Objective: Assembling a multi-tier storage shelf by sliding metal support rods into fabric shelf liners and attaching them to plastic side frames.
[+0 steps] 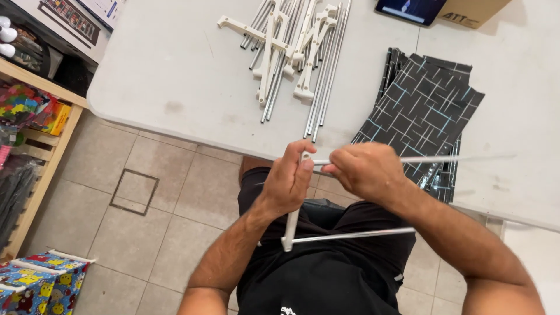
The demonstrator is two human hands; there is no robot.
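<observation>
Left hand [290,181] closed round a white plastic connector bar [291,224], held upright in front of the lap. Right hand [364,170] pinched shut on a thin metal rod [431,158], rod running out to the right, its near end at the top socket of the bar. A second rod [356,235] already sits in the bar's lower end, roughly parallel to the first.

Beyond the hands: grey table [175,70] edge. On it a loose heap of metal rods [318,76] with more white connectors [274,41] mixed in, and a stack of folded black patterned fabric panels [423,111] just right of the heap.

Risk, as judged: the rod is long and held near one end, so its free end may sag and meet the socket at an angle, jamming. Twisting the bar could loosen the lower rod.
</observation>
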